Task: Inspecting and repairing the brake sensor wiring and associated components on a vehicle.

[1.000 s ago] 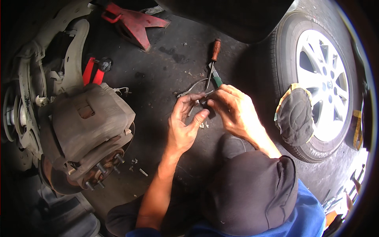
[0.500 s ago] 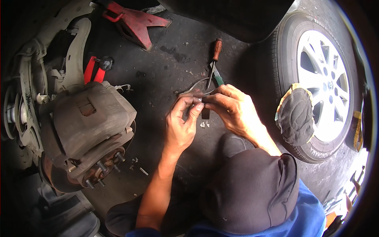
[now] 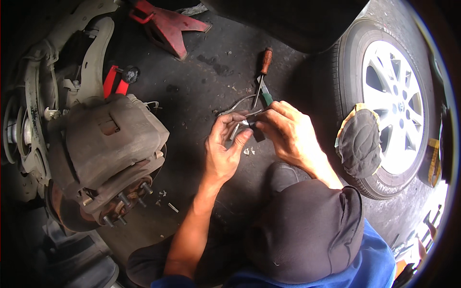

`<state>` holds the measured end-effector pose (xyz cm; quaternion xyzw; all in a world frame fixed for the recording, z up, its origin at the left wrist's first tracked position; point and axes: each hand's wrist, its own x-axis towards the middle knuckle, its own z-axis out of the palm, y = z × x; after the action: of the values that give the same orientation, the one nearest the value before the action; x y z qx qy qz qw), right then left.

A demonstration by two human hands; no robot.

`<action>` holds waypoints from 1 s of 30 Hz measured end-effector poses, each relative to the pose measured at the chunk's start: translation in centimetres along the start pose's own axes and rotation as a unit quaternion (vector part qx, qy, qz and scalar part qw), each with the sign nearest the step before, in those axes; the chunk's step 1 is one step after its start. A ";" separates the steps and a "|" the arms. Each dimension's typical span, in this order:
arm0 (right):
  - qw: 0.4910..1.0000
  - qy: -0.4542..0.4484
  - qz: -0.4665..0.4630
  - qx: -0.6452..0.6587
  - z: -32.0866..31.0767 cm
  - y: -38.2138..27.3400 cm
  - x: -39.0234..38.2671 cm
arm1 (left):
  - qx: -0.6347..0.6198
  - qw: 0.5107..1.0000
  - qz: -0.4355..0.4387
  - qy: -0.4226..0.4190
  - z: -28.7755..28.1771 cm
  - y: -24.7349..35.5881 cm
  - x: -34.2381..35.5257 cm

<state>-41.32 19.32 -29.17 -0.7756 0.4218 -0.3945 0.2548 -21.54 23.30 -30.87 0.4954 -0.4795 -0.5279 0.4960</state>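
In front of me, my left hand (image 3: 223, 149) pinches a small silvery piece (image 3: 235, 131) between thumb and fingertips, with a pale bit showing at its end. My right hand (image 3: 288, 129) is closed with its fingertips almost against the left ones. What the right fingers hold is hidden. A thin grey cable (image 3: 235, 103) curves along the floor just beyond both hands. Past the right hand lie a screwdriver (image 3: 266, 61) with an orange-brown handle and a green-handled tool (image 3: 265, 93), their shafts crossing. A dark, flat-ended piece (image 3: 258, 135) shows below the fingertips.
On the left hangs a brake caliper (image 3: 115, 134) over a rusty hub with studs (image 3: 132, 201). Red jack stand (image 3: 168, 29) stands at the far side. A wheel (image 3: 384, 105) lies at right, a dark pad (image 3: 360, 141) against it. My knee (image 3: 307, 230) rises near me.
Both hands have drawn slightly apart at the fingertips. The silvery piece in my left hand now shows more plainly. The whole view has shifted slightly.
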 end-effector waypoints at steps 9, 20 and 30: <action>1.000 -0.019 0.020 0.012 0.1 -0.2 -0.2 | 0.310 0.934 0.167 -0.057 -0.9 2.1 1.1; 0.999 0.012 0.011 0.045 0.6 0.2 -0.4 | 0.036 0.998 0.024 -0.047 -0.1 0.4 0.3; 0.998 -0.040 0.030 0.032 -0.1 0.1 -0.2 | 0.115 0.991 0.054 -0.052 -0.4 -0.4 0.3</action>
<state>-41.51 19.40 -29.27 -0.7694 0.4210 -0.3686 0.3081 -21.15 23.05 -31.34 0.4951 -0.5880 -0.4665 0.4376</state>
